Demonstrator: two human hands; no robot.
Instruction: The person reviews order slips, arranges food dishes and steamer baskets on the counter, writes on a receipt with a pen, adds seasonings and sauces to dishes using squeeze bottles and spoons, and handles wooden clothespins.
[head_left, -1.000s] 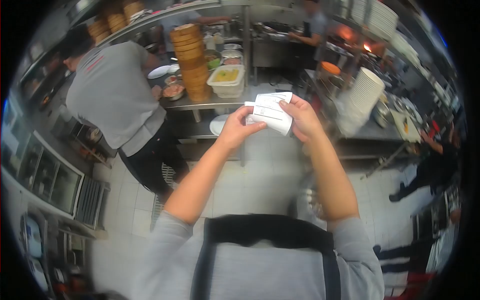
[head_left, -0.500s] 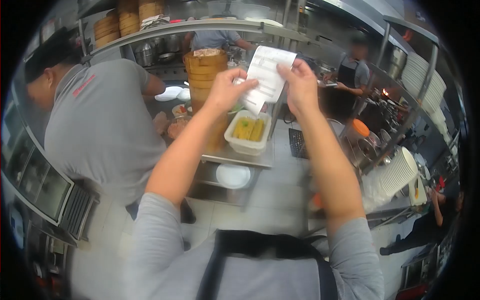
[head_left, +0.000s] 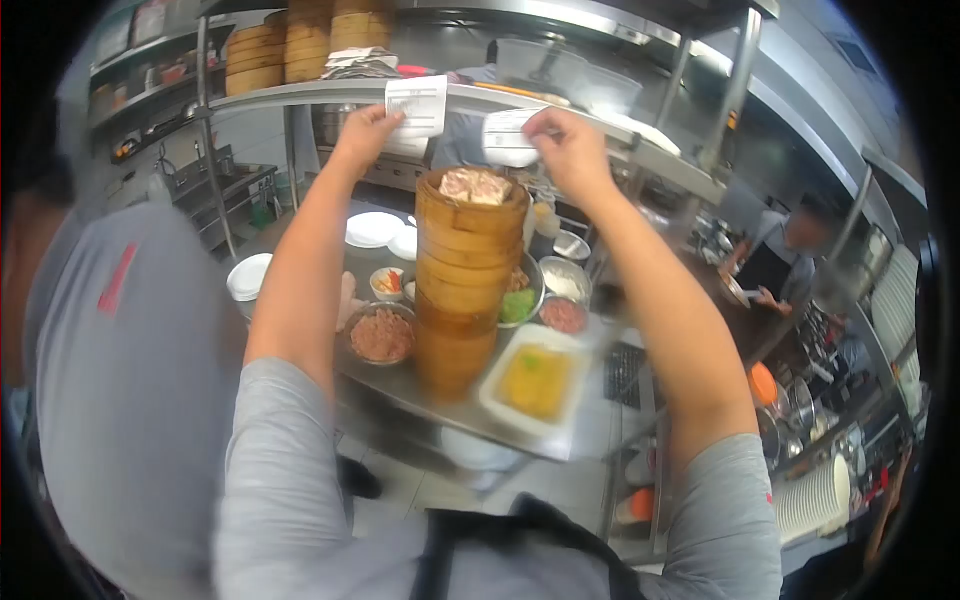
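Note:
My left hand (head_left: 366, 138) pinches a white printed paper slip (head_left: 422, 106) and holds it up by the edge of the metal shelf. Another printed paper slip (head_left: 508, 142) hangs from the closed fingers of my right hand (head_left: 572, 148), a short gap to the right of the first. Between and below my hands stands a tall stack of bamboo steamers (head_left: 468, 275), with pale, pinkish food pieces (head_left: 474, 186) in the top one. A white tub of yellow food (head_left: 538, 380) sits to the right of the stack's base, blurred.
On the steel counter are a bowl of minced meat (head_left: 382, 336), white plates (head_left: 374, 229) and several small bowls. The metal shelf (head_left: 300, 94) crosses ahead, bearing more bamboo steamers (head_left: 256, 60). A co-worker in a grey shirt (head_left: 130, 390) is close on the left; another person (head_left: 785, 250) works at far right.
The slips, overlapping between both hands before, are now apart, one in each hand. My view has swung left, and the hands are now over the steamer stack by the shelf.

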